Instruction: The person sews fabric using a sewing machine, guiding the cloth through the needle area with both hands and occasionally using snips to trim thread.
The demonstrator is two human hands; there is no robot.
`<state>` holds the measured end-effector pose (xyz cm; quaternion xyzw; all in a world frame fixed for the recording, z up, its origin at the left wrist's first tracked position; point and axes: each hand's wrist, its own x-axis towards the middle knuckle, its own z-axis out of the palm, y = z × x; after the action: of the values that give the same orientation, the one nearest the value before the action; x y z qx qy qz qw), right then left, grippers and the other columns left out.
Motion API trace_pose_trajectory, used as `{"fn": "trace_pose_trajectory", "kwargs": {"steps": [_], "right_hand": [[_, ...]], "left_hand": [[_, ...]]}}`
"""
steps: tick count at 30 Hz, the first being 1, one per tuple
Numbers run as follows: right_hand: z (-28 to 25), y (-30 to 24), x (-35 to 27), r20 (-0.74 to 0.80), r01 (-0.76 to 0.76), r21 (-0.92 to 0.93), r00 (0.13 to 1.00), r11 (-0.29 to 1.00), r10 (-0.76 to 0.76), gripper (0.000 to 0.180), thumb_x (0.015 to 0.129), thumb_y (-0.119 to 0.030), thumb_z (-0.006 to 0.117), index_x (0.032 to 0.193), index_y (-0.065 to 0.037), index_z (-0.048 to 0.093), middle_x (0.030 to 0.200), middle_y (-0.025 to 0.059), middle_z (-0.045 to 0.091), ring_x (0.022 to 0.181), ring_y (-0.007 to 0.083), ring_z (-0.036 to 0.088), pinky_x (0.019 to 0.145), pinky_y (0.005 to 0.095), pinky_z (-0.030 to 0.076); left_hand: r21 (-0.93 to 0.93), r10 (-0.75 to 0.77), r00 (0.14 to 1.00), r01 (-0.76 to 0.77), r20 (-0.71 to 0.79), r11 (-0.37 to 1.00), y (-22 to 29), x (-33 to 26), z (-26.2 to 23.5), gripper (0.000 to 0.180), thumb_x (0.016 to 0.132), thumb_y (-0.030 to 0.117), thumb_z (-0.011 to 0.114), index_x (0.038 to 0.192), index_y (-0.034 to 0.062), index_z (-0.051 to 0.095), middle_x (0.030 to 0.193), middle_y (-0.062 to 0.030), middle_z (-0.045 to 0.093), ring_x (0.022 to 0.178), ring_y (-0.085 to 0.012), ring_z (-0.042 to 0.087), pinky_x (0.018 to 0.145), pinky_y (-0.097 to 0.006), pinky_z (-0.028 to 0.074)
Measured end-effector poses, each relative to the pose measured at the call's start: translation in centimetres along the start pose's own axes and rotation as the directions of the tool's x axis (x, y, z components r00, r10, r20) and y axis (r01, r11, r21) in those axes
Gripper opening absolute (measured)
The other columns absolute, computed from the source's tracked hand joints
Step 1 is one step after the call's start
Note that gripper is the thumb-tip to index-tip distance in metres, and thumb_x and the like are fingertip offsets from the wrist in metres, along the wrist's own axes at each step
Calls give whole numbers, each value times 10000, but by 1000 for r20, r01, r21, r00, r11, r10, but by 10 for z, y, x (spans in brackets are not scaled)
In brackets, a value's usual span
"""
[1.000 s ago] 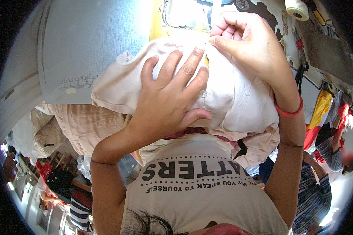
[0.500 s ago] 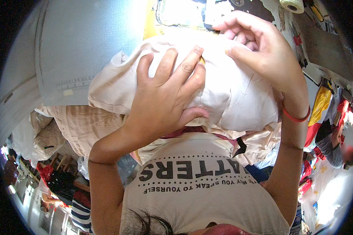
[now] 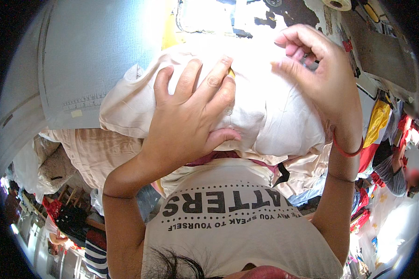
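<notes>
Hands on cream garment (image 3: 274, 116) — left hand (image 3: 191, 121) pressing flat, right hand (image 3: 319, 76) pinching fabric.

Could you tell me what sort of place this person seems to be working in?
Probably a garment or tailoring workshop: the left hand presses a cream buttoned garment on a grey worktable with a printed ruler scale, and coloured clothes hang nearby.

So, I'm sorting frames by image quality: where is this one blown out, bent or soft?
Head view: glare washes out the cream garment near the top edge; the grey sewing table has edges bowed by the fisheye; the right hand has slightly soft fingertips; the left hand is sharp.
</notes>
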<state>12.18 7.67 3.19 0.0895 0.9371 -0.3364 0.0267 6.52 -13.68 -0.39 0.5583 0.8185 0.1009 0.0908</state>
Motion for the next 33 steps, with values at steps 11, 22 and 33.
{"fn": "trace_pose_trajectory", "kwargs": {"steps": [11, 22, 33], "right_hand": [[16, 6, -11, -233, 190, -123, 948, 974, -215, 179, 706, -82, 630, 858, -20, 559, 799, 103, 546, 747, 267, 560, 645, 324, 437], [20, -8, 11, -155, 313, -183, 927, 932, -341, 156, 716, -73, 625, 853, -6, 594, 816, 110, 546, 773, 252, 548, 695, 305, 432], [33, 3, 16, -181, 344, -136, 913, 929, -365, 125, 731, -148, 601, 762, -36, 555, 749, 97, 550, 742, 274, 535, 662, 361, 393]], "left_hand": [[-99, 6, 1000, -7, -13, 995, -2, -2, -7, 731, 697, 627, 491, 1151, 54, 480, 1299, -111, 416, 1187, -326, 330, 968, -502, 168], [-197, -18, 978, -23, -206, 980, -16, 6, -12, 441, 746, 397, 584, 1028, 60, 542, 1142, -89, 503, 1061, -254, 424, 905, -443, 258], [-262, -94, 876, -38, -473, 964, -29, 41, -2, 231, 671, 175, 690, 863, 73, 610, 855, -71, 579, 838, -245, 518, 759, -336, 392]]}}
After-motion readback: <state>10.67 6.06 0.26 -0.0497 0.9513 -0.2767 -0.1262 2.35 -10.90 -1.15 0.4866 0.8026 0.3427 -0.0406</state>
